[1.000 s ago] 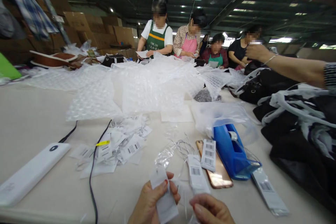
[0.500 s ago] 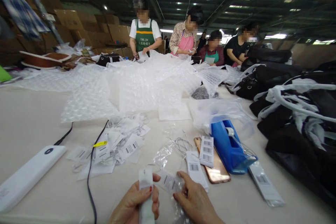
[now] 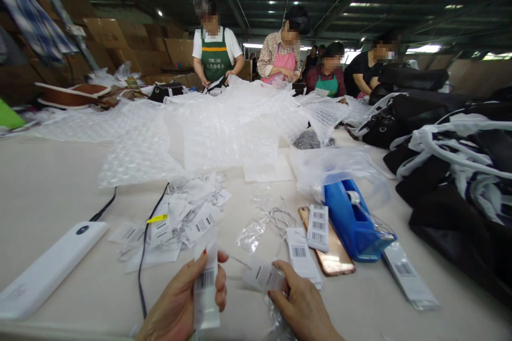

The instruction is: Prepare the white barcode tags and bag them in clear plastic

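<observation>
Cream-coloured tabletop (image 3: 76, 181) forms the work surface. Nearest items, left to right: white device (image 3: 52, 269), loose printed tags (image 3: 202, 221), barcode stack (image 3: 301, 251), gold phone (image 3: 340, 265), blue tape dispenser (image 3: 354, 229). Beyond these lie bubble wrap (image 3: 224, 133) and, at right, black bags (image 3: 448, 208). Farther back, workers in aprons occupy the opposite side; brown cartons (image 3: 108, 33) are stacked at left beneath a dark roof.

Barcode tag (image 3: 206, 295): long, narrow, white, held upright above the near edge between the thumb and fingers of my left hand (image 3: 182, 287). Printed label (image 3: 262, 275): white, lines of dark print, tilted, pinched between the thumb and index finger of my right hand (image 3: 302, 298).

Change from half a second ago: my left hand is farther left, the gap between both hands is wider, and the tag's barcode, previously unseen, now faces me.
</observation>
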Available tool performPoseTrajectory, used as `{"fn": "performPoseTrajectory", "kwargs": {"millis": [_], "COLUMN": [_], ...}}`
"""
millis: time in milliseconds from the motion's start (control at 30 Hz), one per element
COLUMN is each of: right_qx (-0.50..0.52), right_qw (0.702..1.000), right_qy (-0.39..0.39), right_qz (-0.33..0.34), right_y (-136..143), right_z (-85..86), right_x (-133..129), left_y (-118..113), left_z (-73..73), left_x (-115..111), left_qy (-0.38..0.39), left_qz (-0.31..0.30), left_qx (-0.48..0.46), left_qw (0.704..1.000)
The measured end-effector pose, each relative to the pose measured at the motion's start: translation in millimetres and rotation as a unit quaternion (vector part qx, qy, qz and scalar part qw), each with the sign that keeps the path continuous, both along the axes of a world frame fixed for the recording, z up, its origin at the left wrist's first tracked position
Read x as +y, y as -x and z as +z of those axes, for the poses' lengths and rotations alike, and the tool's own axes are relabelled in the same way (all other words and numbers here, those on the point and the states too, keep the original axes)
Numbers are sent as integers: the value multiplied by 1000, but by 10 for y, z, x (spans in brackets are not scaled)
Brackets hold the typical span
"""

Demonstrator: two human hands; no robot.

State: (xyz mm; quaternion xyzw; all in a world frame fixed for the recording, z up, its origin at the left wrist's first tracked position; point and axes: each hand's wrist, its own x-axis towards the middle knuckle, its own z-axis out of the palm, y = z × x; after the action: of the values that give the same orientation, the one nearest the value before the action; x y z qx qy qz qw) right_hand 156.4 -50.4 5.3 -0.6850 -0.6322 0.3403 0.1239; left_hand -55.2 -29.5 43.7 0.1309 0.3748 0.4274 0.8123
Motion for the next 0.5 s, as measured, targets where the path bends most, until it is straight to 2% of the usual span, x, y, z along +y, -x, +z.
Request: {"fn": "performPoseTrajectory", "kwargs": {"millis": [133,267,400,500], "right_qx": [32,117,302,380], "right_qw": [999,991,946,913], "right_qy": [-8,-25,2,12], "right_qz": [-16,-57,-115,-146], "right_y": [-18,-24,-4,24], "right_z": [-16,-29,-72,-74], "right_x": [-12,-8,-35,-71], "left_y": [-84,-121,-168,-204], "left_z": [52,68,55,19], "left_x": [-39,-74,-104,-141], "left_qy": [-41,-42,-29,-29], "left_qz": [-14,-33,-21,3], "left_qx": [89,99,89,98], "left_qw": [995,994,995,995]}}
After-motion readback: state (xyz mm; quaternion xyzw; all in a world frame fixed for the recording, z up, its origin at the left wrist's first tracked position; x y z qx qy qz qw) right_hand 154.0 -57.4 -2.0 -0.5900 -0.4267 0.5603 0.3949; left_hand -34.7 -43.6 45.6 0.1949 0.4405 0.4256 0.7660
